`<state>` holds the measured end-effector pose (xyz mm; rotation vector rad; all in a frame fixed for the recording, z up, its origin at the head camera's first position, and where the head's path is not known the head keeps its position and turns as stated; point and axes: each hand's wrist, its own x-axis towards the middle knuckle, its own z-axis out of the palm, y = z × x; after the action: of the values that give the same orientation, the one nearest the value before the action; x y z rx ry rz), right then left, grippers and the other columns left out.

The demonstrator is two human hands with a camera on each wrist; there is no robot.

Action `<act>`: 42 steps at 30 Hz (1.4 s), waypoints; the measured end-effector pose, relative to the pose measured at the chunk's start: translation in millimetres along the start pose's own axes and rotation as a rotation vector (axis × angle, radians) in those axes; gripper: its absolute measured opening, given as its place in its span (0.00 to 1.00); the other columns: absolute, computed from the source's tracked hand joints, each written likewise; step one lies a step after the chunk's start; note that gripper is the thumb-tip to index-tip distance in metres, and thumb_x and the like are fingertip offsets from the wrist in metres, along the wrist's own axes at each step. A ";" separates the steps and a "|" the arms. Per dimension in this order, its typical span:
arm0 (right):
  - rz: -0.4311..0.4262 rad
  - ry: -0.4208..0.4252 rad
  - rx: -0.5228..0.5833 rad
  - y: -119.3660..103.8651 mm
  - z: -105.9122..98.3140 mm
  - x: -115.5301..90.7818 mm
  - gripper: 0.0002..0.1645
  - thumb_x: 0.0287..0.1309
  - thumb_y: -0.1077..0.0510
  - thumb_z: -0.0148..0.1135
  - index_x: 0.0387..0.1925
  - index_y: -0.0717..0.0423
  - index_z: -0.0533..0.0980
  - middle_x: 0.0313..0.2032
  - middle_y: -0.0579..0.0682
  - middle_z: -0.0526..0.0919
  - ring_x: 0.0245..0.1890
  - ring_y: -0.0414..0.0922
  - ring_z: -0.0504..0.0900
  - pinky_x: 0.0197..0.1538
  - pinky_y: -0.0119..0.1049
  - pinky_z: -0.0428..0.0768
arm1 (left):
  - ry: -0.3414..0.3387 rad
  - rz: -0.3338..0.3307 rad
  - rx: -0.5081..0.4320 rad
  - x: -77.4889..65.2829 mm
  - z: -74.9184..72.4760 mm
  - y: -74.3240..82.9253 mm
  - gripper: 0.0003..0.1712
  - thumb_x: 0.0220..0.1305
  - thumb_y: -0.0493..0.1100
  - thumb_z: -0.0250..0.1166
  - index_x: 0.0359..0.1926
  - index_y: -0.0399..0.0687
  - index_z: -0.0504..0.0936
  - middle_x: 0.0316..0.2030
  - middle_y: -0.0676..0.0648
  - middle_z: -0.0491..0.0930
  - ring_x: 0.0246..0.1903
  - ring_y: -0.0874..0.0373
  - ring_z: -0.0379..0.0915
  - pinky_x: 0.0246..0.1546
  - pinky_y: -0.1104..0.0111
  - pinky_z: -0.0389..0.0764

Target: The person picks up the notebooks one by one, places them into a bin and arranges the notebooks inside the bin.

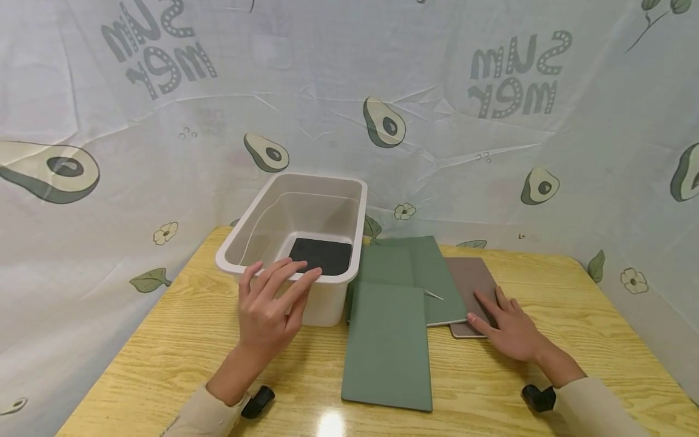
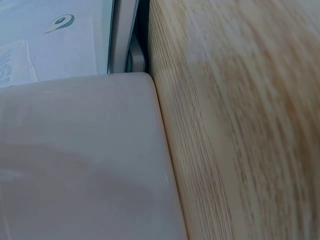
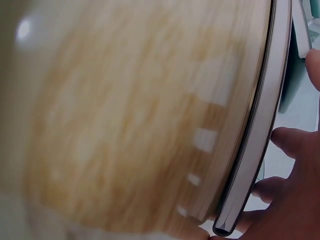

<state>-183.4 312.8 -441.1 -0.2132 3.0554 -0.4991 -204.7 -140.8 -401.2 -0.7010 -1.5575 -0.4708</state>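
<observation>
My left hand [image 1: 267, 315] is at the near rim of a cream plastic bin [image 1: 299, 185], its fingers loosely arched over the rim. Whether the fingertips touch it is unclear, and the thumb is partly hidden. Inside the bin lies a flat black item [image 1: 327, 255]. My right hand [image 1: 516, 331] rests on the right part of a brown-mauve notebook [image 1: 469, 279], fingers spread over its cover. The thumb lies near the corner of a green notebook [image 1: 437, 273] that overlaps it. In the right wrist view, the fingers [image 3: 290, 142] show beside the notebook's pale edge [image 3: 255, 135].
Another green notebook [image 1: 388, 352] lies nearer me, overlapping the green ones behind. A thin pale strip [image 1: 434, 295] lies by its upper right corner. The wooden table [image 1: 180, 340] meets an avocado-print cloth [image 1: 327, 73] at the back and sides.
</observation>
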 end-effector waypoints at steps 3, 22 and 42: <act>-0.005 0.011 -0.012 0.6 1.4 -0.9 0.46 0.78 0.35 0.51 0.81 0.61 0.59 0.78 0.83 0.49 0.73 0.89 0.51 0.63 0.85 0.61 | -0.002 0.000 -0.001 -0.1 0.0 0.0 0.12 0.74 0.41 0.63 0.47 0.51 0.94 0.43 0.43 0.91 0.44 0.43 0.86 0.55 0.43 0.69; 0.006 0.005 0.076 1.3 2.8 -3.6 0.46 0.78 0.36 0.52 0.81 0.62 0.59 0.79 0.82 0.46 0.74 0.89 0.48 0.65 0.86 0.55 | 0.000 -0.005 -0.007 -0.9 1.8 0.0 0.13 0.74 0.41 0.63 0.47 0.51 0.94 0.43 0.42 0.91 0.45 0.42 0.86 0.55 0.42 0.69; 0.160 -0.059 0.969 26.1 -27.0 -8.8 0.50 0.84 0.34 0.34 0.85 0.60 0.31 0.84 0.64 0.25 0.83 0.72 0.31 0.81 0.69 0.36 | 0.013 -0.013 -0.011 0.8 2.7 1.2 0.13 0.74 0.41 0.62 0.46 0.51 0.94 0.42 0.42 0.91 0.43 0.42 0.86 0.55 0.43 0.69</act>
<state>-179.7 347.0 -423.7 0.0586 2.3733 -1.7737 -205.9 -138.0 -400.8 -0.6954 -1.5487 -0.4930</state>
